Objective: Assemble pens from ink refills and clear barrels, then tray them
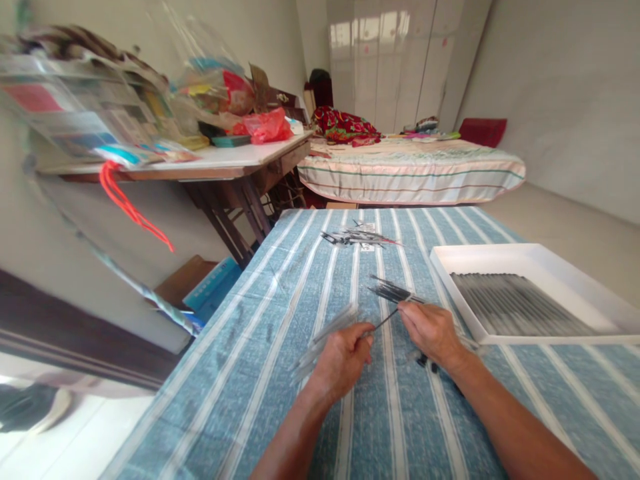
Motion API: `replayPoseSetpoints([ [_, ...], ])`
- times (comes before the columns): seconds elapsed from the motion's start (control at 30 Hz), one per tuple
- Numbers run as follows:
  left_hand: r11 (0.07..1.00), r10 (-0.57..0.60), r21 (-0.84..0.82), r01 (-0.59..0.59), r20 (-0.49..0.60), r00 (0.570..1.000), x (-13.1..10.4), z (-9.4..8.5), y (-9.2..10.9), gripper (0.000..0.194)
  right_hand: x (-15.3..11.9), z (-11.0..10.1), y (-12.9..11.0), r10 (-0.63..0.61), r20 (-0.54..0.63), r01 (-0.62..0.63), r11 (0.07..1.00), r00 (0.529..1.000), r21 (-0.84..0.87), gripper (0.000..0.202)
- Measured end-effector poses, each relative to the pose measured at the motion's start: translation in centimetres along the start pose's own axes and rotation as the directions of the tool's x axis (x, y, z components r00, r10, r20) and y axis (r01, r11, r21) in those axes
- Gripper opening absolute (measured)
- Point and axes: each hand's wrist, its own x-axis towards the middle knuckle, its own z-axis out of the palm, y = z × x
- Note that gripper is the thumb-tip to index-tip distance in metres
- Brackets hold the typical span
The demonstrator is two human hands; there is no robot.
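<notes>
1. The left hand (pixel 345 353) came in from seven o'clock, its forearm slanting and its fingers curled inward; thumb and forefinger pinched one end of a thin dark rod (pixel 386 320) narrowly.
2. This rod pointed from there towards two o'clock, in the gap between both hands, above the striped cloth (pixel 270 400).
3. The right hand (pixel 430 330) came in from between four and five o'clock, with bent wrist and folded fingers; its fingertips were closed on the other end of the same rod.
4. Just past the right hand, at eleven o'clock, a dark bundle of rods (pixel 393 291) showed.
5. Pale tubes (pixel 323 340) were at ten o'clock of the left hand; they were blurred, so perhaps they lay beneath it.
6. A loose pile (pixel 357 237) lay at twelve o'clock, and a white box (pixel 560 267) with dark rods (pixel 515 303) stood near three o'clock.
</notes>
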Motion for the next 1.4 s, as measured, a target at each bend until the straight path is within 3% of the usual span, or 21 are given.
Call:
replayPoseSetpoints([
  [0.23, 0.977, -0.093, -0.193, 0.091, 0.001, 0.996, -0.1, 0.8, 1.0, 0.032, 0.6, -0.6, -2.4, -0.078, 0.049, 0.072, 0.992, 0.996, 0.101, 0.025],
  [0.3, 0.958, -0.114, -0.268, 0.098, -0.042, 0.993, 0.0, 0.9, 1.2, 0.035, 0.7, -0.9, -2.5, -0.009, 0.043, 0.002, 0.987, 0.999, 0.162, 0.025],
  [0.37, 0.933, -0.13, -0.35, 0.085, -0.107, 0.986, 0.1, 0.8, 1.3, 0.039, 0.8, -1.2, -1.7, 0.148, 0.056, -0.156, 0.963, 0.987, 0.221, 0.027],
  [0.43, 0.904, -0.135, -0.424, 0.054, -0.163, 0.977, 0.1, 0.5, 1.5, 0.044, 0.8, -1.5, -0.2, 0.302, 0.156, -0.337, 0.893, 0.94, 0.298, 0.025],
  [0.5, 0.88, -0.124, -0.474, 0.02, -0.189, 0.974, 0.1, 0.3, 1.6, 0.049, 0.6, -1.8, 1.5, 0.368, 0.353, -0.491, 0.784, 0.86, 0.379, 0.023],
  [0.57, 0.867, -0.106, -0.498, -0.006, -0.196, 0.975, 0.1, 0.1, 1.7, 0.054, 0.4, -2.0, 2.8, 0.346, 0.547, -0.608, 0.671, 0.762, 0.424, 0.022],
  [0.63, 0.864, -0.091, -0.504, -0.021, -0.197, 0.976, 0.0, 0.0, 1.7, 0.056, 0.2, -2.1, 3.6, 0.286, 0.656, -0.659, 0.614, 0.699, 0.434, 0.021],
  [0.7, 0.868, -0.086, -0.496, -0.021, -0.192, 0.978, 0.0, 0.1, 1.7, 0.053, 0.2, -2.3, 3.7, 0.238, 0.684, -0.637, 0.649, 0.69, 0.417, 0.018],
  [0.87, 0.891, -0.087, -0.455, 0.002, -0.167, 0.982, 0.0, 0.4, 1.6, 0.042, 0.6, -2.5, 2.8, 0.164, 0.683, -0.418, 0.88, 0.712, 0.224, 0.012],
  [0.93, 0.903, -0.092, -0.429, 0.018, -0.151, 0.984, 0.0, 0.6, 1.6, 0.039, 0.8, -2.5, 2.4, 0.154, 0.685, -0.355, 0.921, 0.712, 0.162, 0.014],
  [1.0, 0.912, -0.099, -0.408, 0.038, -0.129, 0.987, 0.0, 0.8, 1.5, 0.036, 0.8, -2.3, 2.1, 0.171, 0.665, -0.373, 0.911, 0.727, 0.174, 0.016],
  [1.07, 0.918, -0.107, -0.392, 0.058, -0.105, 0.989, -0.1, 1.0, 1.4, 0.035, 0.9, -2.1, 1.7, 0.222, 0.63, -0.495, 0.816, 0.745, 0.299, 0.014],
  [1.17, 0.924, -0.111, -0.376, 0.075, -0.073, 0.991, -0.1, 1.4, 1.1, 0.036, 1.0, -2.0, 0.9, 0.305, 0.628, -0.688, 0.46, 0.716, 0.561, 0.007],
  [1.27, 0.929, -0.105, -0.363, 0.078, -0.056, 0.993, -0.2, 1.7, 1.0, 0.036, 1.1, -1.9, -0.2, 0.275, 0.666, -0.71, 0.102, 0.694, 0.697, 0.012],
  [1.4, 0.935, -0.092, -0.346, 0.072, -0.042, 0.995, -0.1, 1.9, 0.7, 0.037, 1.3, -1.7, -1.8, 0.184, 0.686, -0.657, -0.196, 0.704, 0.728, 0.019],
])
